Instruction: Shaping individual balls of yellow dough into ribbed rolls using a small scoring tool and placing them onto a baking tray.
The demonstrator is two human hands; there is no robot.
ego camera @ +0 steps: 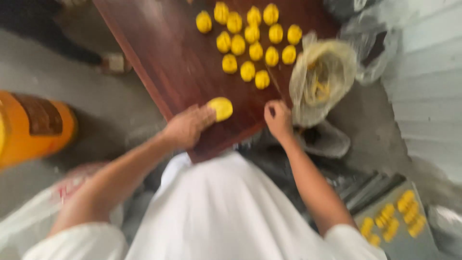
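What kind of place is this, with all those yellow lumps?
Probably a small food workshop or kitchen: rows of yellow dough balls on a dark wooden board, and a metal tray of more yellow pieces.

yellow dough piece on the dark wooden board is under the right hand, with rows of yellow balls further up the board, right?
Not quite: the head view shows the yellow dough piece at the left hand, not the right hand. It does lie on the dark wooden board, with the yellow balls further up.
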